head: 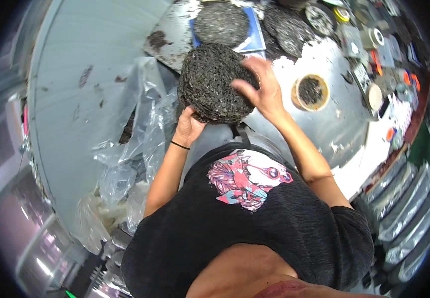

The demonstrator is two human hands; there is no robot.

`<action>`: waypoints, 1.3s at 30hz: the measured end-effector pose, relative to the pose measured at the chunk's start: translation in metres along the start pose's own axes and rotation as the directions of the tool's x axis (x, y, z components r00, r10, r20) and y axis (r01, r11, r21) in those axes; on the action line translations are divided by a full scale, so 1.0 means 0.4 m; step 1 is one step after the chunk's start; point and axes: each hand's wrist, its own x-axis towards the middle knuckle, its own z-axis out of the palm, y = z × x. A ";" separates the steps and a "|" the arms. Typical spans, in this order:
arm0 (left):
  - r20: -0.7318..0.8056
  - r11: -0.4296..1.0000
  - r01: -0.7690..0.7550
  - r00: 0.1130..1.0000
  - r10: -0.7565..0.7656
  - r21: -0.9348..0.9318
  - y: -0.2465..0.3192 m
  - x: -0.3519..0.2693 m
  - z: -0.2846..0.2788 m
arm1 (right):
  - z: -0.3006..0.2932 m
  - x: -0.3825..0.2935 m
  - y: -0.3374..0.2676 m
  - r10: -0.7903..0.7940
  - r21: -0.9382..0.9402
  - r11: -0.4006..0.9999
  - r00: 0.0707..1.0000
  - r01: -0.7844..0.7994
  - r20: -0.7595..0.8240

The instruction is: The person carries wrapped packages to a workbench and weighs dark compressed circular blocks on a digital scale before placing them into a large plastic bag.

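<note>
A thick round stack or cake of dark, flaky pressed material (pixel 217 83), perhaps dried seaweed, is held in front of my chest. My left hand (pixel 189 124) grips its lower left edge, thumb on top and the other fingers hidden beneath. Over its right side is my right hand (pixel 263 83), blurred, with thumb and fingers spread; whether the fingertips touch the surface is unclear. Just beyond lies another round dark cake (pixel 221 24) on a blue-edged platform (pixel 256 28), possibly a scale.
More dark round cakes (pixel 289 31) lie at the back. A tub of dark flakes (pixel 310 92) stands on the metal table (pixel 323 130) at right. Small containers (pixel 372 38) crowd the right rear. Clear plastic bags (pixel 144 123) hang at left; bagged packs (pixel 405 208) stand at lower right.
</note>
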 end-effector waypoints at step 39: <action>-0.305 0.961 -0.210 0.941 0.148 -0.182 0.296 0.033 -0.085 | 0.217 0.351 0.362 0.580 -0.432 0.628 0.760 -0.647 -0.293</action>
